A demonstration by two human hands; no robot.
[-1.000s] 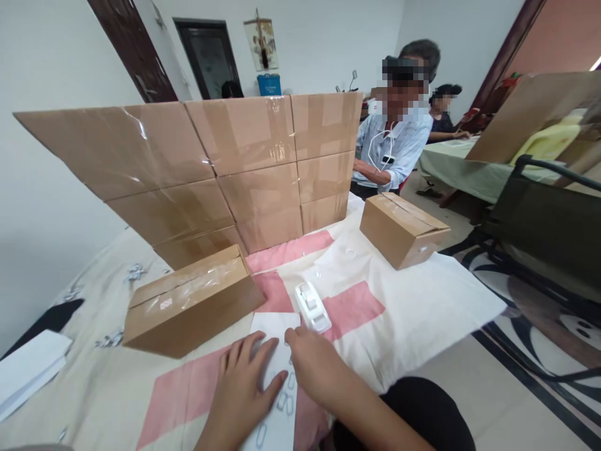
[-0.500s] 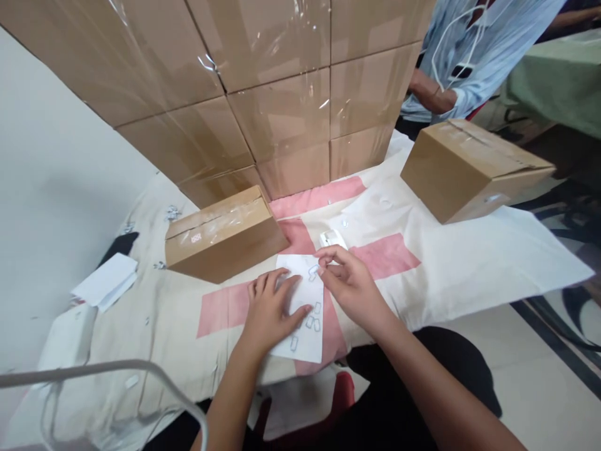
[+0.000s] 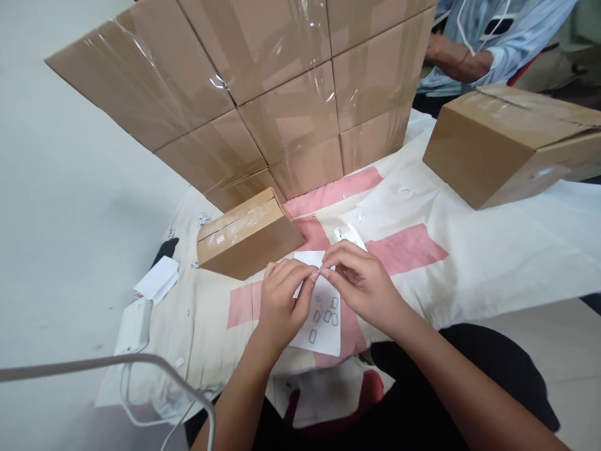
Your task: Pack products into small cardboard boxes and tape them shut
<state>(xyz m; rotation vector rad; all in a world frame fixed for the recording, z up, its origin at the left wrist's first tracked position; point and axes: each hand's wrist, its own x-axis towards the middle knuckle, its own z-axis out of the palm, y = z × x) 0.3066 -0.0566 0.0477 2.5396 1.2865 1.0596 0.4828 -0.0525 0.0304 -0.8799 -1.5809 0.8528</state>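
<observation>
My left hand (image 3: 284,304) and my right hand (image 3: 361,282) meet fingertip to fingertip above a white sheet of paper (image 3: 329,344). Both are pinched, thumb against fingers, on a tiny thing at the point where they meet; it is too small to make out. On the lower part of the sheet are several small dark-edged rounded rectangles (image 3: 312,336). I cannot tell whether they are loose pieces or drawn marks. A small white object (image 3: 350,235) lies just behind my right hand, partly hidden by it.
Stacked taped cartons (image 3: 295,100) form a wall behind the table. One cardboard box (image 3: 248,241) sits at left, another (image 3: 483,150) at right. Folded papers (image 3: 158,279), a white device (image 3: 134,326) and a cable (image 3: 154,358) are on the left. A person's forearm (image 3: 464,62) shows beyond.
My left hand has lifted from the paper, closed its spread fingers and met my right hand's fingertips. The whole view has shifted, with the table's things appearing mostly further right.
</observation>
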